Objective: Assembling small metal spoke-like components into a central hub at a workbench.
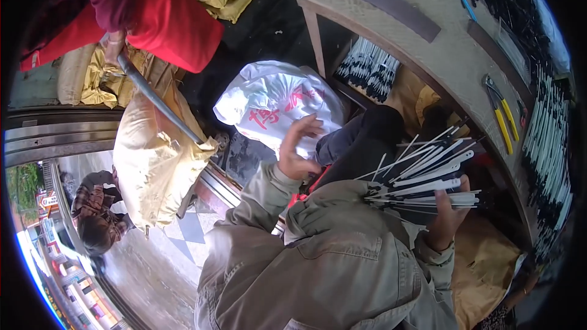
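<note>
The left hand (298,146), half-open and empty, hovers near a white bag (272,88); the right hand (447,220) grips white strips (431,184).

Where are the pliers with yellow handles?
In the head view, the pliers lie on the bench at the right, left of the pile of white strips.

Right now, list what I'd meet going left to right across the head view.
Crouching person in plaid, pale yellow sack, left hand, fan of white strips, yellow-handled pliers, heap of black-and-white strips.
</note>
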The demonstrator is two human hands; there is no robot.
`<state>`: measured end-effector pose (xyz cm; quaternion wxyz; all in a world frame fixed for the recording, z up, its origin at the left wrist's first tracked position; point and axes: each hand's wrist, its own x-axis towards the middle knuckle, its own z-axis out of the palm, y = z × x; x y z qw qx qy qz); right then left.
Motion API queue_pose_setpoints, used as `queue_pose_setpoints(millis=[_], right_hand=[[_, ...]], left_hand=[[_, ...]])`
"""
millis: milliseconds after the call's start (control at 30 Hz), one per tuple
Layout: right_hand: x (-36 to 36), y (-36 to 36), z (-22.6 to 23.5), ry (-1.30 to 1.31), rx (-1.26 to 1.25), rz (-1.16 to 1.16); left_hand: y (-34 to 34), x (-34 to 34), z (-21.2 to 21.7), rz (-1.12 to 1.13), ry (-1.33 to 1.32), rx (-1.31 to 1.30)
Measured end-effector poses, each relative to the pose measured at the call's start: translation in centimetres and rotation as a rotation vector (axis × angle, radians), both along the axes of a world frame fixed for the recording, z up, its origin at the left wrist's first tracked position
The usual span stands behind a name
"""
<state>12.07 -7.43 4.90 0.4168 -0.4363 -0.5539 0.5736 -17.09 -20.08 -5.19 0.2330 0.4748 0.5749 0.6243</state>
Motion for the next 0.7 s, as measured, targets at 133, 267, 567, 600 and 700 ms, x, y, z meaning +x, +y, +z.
queue_pose_setpoints(millis=[133,267,567,600,700], right_hand=[[-2.6,0.8,0.3,0.015,-0.04,-0.017],[-3.6,2.0,-0.3,-0.107,-0.046,0.039],[-8.9,1.7,-1.5,-0.047,-0.094,0.034],[-8.8,1.0,-2.3,-0.122,-0.087,-0.01],[-11.1,2.8,-1.7,-0.145,-0.097,0.037]], left_hand=[[-0.5,-13.4,-8.7,0.472,0.737,-0.705],[-2.3,-23.6,-13.7,0.644,0.847,-1.209],[-4.6,-30.2,-30.3,0.416,-0.116,-0.925],[-3.3,-17.6,-32.4,0.304,-0.362,-0.796],[6.7,2.3,-27.2,0.171,-0.944,-0.313]])
